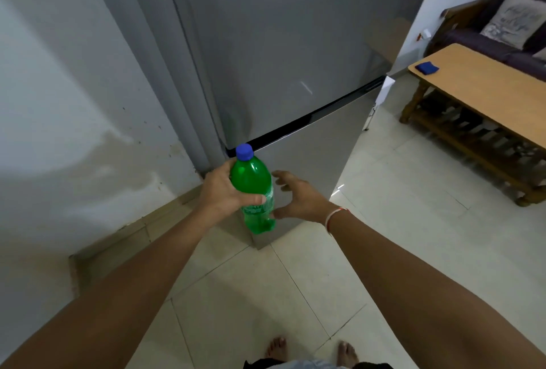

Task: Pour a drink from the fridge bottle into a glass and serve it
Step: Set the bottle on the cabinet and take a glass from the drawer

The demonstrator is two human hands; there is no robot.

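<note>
A green plastic bottle (253, 188) with a blue cap is upright in front of the grey fridge (280, 52), whose doors look closed. My left hand (224, 189) grips the bottle around its middle, thumb across the label. My right hand (298, 197) hovers just to the right of the bottle with fingers spread, apparently not gripping it. No glass is in view.
A wooden low table (484, 93) with a small blue object (427, 68) on it stands at the right. Behind it is a dark sofa (484, 40) with a cushion. A white wall is at the left. Pale floor tiles lie underfoot, with my bare feet at the bottom.
</note>
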